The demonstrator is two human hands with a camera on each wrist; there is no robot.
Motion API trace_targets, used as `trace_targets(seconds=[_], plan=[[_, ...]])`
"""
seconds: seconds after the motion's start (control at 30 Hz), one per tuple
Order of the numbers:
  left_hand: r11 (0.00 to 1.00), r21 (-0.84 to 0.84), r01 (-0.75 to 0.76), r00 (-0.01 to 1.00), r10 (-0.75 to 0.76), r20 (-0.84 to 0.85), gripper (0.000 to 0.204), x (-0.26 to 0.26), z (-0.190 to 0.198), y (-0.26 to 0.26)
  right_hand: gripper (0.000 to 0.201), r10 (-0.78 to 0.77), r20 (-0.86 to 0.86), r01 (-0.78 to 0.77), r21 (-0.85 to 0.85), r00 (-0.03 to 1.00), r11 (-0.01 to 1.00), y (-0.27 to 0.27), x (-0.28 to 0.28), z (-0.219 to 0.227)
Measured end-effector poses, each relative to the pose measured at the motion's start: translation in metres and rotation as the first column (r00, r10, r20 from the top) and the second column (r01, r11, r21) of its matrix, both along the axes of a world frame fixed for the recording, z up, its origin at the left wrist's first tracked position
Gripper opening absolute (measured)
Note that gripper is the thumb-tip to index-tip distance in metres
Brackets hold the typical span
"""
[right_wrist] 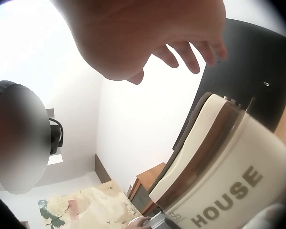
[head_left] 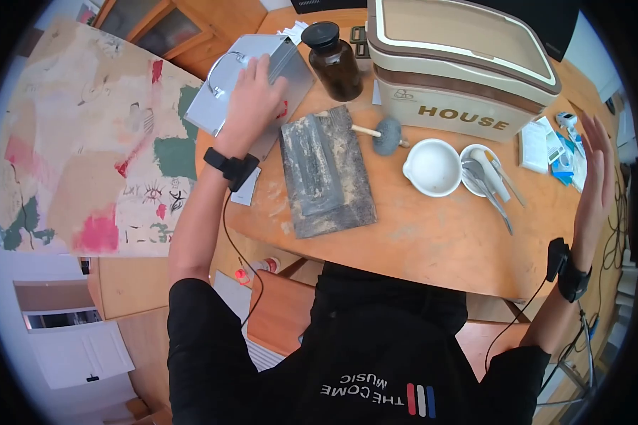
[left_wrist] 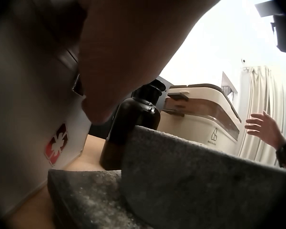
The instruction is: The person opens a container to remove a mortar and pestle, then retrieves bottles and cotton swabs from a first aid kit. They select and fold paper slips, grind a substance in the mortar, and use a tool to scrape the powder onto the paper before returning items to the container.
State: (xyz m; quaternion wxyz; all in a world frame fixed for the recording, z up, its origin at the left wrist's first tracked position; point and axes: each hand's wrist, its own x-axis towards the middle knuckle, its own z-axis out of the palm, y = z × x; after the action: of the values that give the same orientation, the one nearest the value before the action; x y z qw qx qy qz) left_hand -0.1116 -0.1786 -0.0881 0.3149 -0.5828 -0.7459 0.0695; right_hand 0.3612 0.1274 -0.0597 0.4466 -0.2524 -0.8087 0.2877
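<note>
My left hand (head_left: 254, 106) rests on top of a silver metal case (head_left: 294, 69) with a curved handle (head_left: 216, 65), its fingers extended. In the left wrist view a red emblem (left_wrist: 57, 144) shows on the case's side, and the hand's underside covers part of the case. Raised in the air beyond the table's right side, my right hand (head_left: 597, 166) has straight fingers and holds nothing. Beside the case lies a dark stone slab (head_left: 358, 195) with a long grey stone block (head_left: 319, 170) on it, both dusted with pale powder.
A brown glass jar (head_left: 337, 71) stands between the case and a cream storage box (head_left: 454, 106) marked HOUSE. Before the box lie a stone-headed mallet (head_left: 388, 136), a white mortar (head_left: 434, 168) and a dish with a pestle (head_left: 493, 177) and a spoon (head_left: 500, 205). Small packets (head_left: 563, 166) are at right.
</note>
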Motion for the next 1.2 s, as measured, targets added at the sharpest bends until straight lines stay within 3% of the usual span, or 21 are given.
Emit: trace_targets(seconds=[0.07, 0.27, 0.37, 0.47, 0.57, 0.6, 0.63, 0.7, 0.8, 0.9, 0.97, 1.0, 1.03, 1.1, 1.13, 1.2], plan=[[1.000, 0.002, 0.013, 0.999, -0.013, 0.048, 0.026, -0.007, 0.003, -0.003, 0.051, -0.022, -0.007, 0.021, -0.065, 1.000, 0.998, -0.009, 0.017, -0.001], [0.997, 0.011, 0.071, 0.986, -0.072, 0.152, 0.032, -0.005, 0.014, -0.010, 0.053, -0.163, 0.023, 0.164, -0.025, 0.986, 0.986, -0.039, 0.064, -0.031], [0.998, -0.007, 0.066, 0.993, -0.065, 0.102, 0.031, 0.001, 0.016, -0.007, 0.054, -0.184, -0.031, 0.179, -0.120, 0.982, 0.976, -0.069, 0.076, -0.039], [0.995, 0.022, 0.093, 0.946, -0.095, 0.309, 0.032, 0.004, 0.022, -0.009, 0.054, -0.179, -0.103, 0.167, -0.119, 0.978, 0.979, -0.081, 0.090, -0.053], [0.960, 0.266, 0.086, 0.972, -0.139, 0.188, 0.029, 0.002, 0.037, -0.019, 0.054, -0.213, -0.142, 0.192, -0.152, 0.967, 0.970, -0.094, 0.093, -0.062], [0.954, 0.297, -0.026, 1.000, 0.024, 0.010, 0.038, -0.005, 0.040, -0.027, 0.053, -0.218, -0.149, 0.194, -0.164, 0.964, 0.967, -0.097, 0.093, -0.064], [0.951, 0.261, -0.166, 0.964, 0.100, 0.248, 0.044, -0.016, 0.045, -0.035, 0.053, -0.222, -0.152, 0.192, -0.191, 0.963, 0.963, -0.097, 0.093, -0.070], [0.907, 0.104, -0.407, 0.711, 0.243, 0.660, 0.056, -0.038, 0.053, -0.046, 0.054, -0.221, -0.158, 0.180, -0.238, 0.962, 0.954, -0.095, 0.092, -0.080], [0.936, 0.055, -0.348, 0.724, 0.231, 0.649, 0.080, -0.047, 0.051, -0.047, 0.052, -0.220, -0.146, 0.166, -0.313, 0.964, 0.935, -0.100, 0.083, -0.088], [0.927, 0.015, -0.376, 0.592, 0.227, 0.773, 0.096, -0.031, 0.082, -0.041, 0.051, -0.237, -0.093, 0.197, -0.320, 0.967, 0.927, -0.107, 0.078, -0.094], [0.933, 0.046, -0.358, 0.713, 0.241, 0.658, 0.104, -0.072, 0.085, -0.052, 0.051, -0.243, -0.058, 0.214, -0.310, 0.968, 0.926, -0.110, 0.075, -0.098], [0.947, -0.012, -0.320, 0.717, 0.250, 0.651, 0.106, -0.090, 0.091, -0.058, 0.050, -0.232, -0.051, 0.206, -0.308, 0.971, 0.929, -0.110, 0.075, -0.100], [0.909, -0.232, -0.347, 0.617, 0.408, 0.673, 0.100, -0.095, 0.110, -0.057, 0.050, -0.234, -0.048, 0.209, -0.308, 0.971, 0.928, -0.111, 0.074, -0.100], [0.941, -0.132, -0.312, 0.717, 0.324, 0.617, 0.090, -0.090, 0.133, -0.060, 0.049, -0.241, -0.037, 0.218, -0.315, 0.970, 0.924, -0.113, 0.071, -0.099], [0.930, -0.059, -0.364, 0.783, 0.339, 0.521, 0.066, -0.098, 0.135, -0.065, 0.049, -0.250, -0.025, 0.231, -0.304, 0.968, 0.924, -0.114, 0.071, -0.100], [0.924, 0.001, -0.382, 0.837, 0.346, 0.423, 0.052, -0.133, 0.144, -0.080, 0.049, -0.267, 0.002, 0.257, -0.284, 0.964, 0.924, -0.113, 0.071, -0.103]])
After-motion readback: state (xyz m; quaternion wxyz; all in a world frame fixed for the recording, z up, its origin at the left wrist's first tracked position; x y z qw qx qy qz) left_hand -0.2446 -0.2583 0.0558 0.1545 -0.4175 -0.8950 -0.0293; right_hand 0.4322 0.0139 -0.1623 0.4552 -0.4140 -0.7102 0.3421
